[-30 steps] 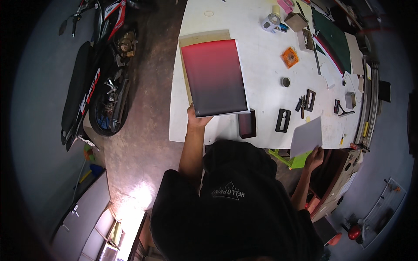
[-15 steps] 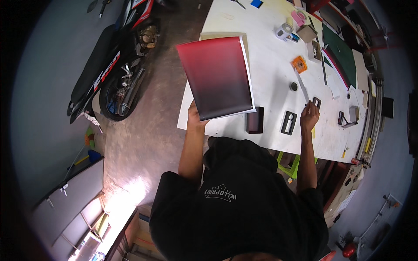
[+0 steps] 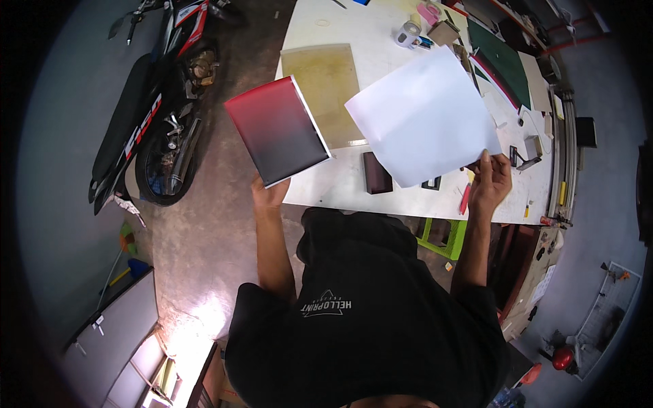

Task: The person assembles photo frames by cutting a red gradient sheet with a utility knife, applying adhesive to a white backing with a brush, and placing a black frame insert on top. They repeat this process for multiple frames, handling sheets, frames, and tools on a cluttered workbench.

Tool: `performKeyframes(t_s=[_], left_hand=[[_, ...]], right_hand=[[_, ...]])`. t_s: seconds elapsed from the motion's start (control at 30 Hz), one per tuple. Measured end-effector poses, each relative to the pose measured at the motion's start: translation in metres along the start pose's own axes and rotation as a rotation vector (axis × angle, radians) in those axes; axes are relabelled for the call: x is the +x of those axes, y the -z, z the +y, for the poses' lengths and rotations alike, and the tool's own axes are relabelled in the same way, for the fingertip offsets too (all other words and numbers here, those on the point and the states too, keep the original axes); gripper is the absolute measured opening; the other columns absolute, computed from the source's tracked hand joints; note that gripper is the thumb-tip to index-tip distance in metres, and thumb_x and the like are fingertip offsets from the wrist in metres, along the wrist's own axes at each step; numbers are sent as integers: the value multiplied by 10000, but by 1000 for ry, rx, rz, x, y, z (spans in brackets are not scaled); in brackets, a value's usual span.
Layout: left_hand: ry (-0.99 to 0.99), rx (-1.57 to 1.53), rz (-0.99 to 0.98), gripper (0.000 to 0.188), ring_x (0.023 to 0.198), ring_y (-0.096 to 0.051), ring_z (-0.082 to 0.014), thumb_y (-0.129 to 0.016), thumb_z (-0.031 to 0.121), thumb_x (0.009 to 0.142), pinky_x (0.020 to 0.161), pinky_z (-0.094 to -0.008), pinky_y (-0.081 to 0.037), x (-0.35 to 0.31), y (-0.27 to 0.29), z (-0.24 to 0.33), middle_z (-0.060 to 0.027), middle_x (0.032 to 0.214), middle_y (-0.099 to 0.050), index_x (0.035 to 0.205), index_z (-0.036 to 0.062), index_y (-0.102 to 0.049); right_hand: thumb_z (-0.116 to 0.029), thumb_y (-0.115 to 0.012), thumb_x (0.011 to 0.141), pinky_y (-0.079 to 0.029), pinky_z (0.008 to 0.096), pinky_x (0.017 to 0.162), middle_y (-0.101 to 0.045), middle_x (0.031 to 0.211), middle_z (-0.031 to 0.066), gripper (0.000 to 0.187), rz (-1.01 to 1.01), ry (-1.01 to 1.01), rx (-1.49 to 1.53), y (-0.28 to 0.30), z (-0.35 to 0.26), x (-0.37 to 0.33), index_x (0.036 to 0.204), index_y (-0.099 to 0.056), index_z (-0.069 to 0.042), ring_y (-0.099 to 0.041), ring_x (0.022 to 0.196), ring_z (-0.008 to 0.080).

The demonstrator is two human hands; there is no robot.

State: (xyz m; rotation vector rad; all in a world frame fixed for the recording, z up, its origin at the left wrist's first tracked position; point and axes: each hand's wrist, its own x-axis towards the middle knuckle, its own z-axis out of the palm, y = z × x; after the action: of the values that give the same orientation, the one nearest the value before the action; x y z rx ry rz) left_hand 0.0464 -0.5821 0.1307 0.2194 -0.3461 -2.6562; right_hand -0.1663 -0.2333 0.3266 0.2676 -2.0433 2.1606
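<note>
One white table (image 3: 320,192), spreading ahead of the left hand (image 3: 271,194) and beneath the right hand (image 3: 491,182). Well left of the left hand, a motorbike (image 3: 124,128), black with red panels.

Up and left of the right hand, the white sheet (image 3: 427,117), raised aslant over the table. Face plain white, faintly pinkish toward the far left, cooler and greyer close to the hand; gentle bow across it, edges crisp. Right hand pinched on the near right corner: thumb along the upper face, other fingers curled behind.

Ahead and right of the left hand, a yellowish board (image 3: 318,85), scuffed, flat on the table, its right edge partly under the white sheet in this view.

Just ahead of the left hand, the print (image 3: 277,129), tilted, crossing the table's left edge. Deep red at the far end, fading through dull maroon to near-black by the hand; soft sheen, thin white margin down the right side. Left hand clamped on the near edge, fingers mostly hidden beneath; whether one layer or several, cannot tell.

Between the hands, a dark box (image 3: 375,174), hollow side up. Just left of the right hand, a red strip (image 3: 464,200).
</note>
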Motion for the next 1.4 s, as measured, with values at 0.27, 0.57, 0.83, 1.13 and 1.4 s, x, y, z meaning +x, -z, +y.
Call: performKeyframes(t_s=[0.27, 0.57, 0.83, 1.13, 1.4], left_hand=[[-97, -15, 92, 601, 1298, -469, -277, -646, 258, 777, 1128, -457, -327, -4, 4, 17, -126, 1383, -514, 1323, 38, -524], [-234, 42, 136, 541, 1265, -501, -290, -581, 238, 824, 1129, -460, -338, -38, 14, 55, -150, 1351, -533, 1305, -4, -526], [-208, 104, 187, 575, 1297, -469, -277, -656, 267, 792, 1175, -474, -241, -76, 37, 54, -97, 1365, -537, 1302, 28, -544], [-130, 251, 173, 458, 1260, -506, -246, -609, 213, 875, 1127, -442, -328, -43, 41, 38, -106, 1313, -577, 1280, 6, -555], [9, 599, 228, 277, 1086, -583, -173, -542, 78, 960, 993, -336, -431, 51, 7, -3, -84, 1158, -620, 1222, -10, -544]], right_hand=[[155, -631, 775, -587, 353, 726, -645, 1100, 307, 213, -482, 738, -558, -31, -15, -112, 949, -566, 51, -679, 1000, 389], [118, -639, 836, -571, 324, 691, -602, 1198, 290, 198, -631, 522, -475, -44, 92, -176, 782, -462, 49, -695, 878, 324], [121, -605, 858, -557, 309, 687, -585, 1251, 247, 145, -748, 341, -460, -30, 166, -221, 810, -477, 72, -690, 846, 280], [119, -614, 818, -568, 318, 778, -601, 1231, 246, 96, -636, 232, -507, -15, 135, -202, 878, -558, 69, -672, 1015, 318], [89, -584, 850, -558, 367, 854, -616, 1182, 286, 68, -258, 278, -617, 23, 102, -171, 903, -545, 72, -645, 1071, 376]])
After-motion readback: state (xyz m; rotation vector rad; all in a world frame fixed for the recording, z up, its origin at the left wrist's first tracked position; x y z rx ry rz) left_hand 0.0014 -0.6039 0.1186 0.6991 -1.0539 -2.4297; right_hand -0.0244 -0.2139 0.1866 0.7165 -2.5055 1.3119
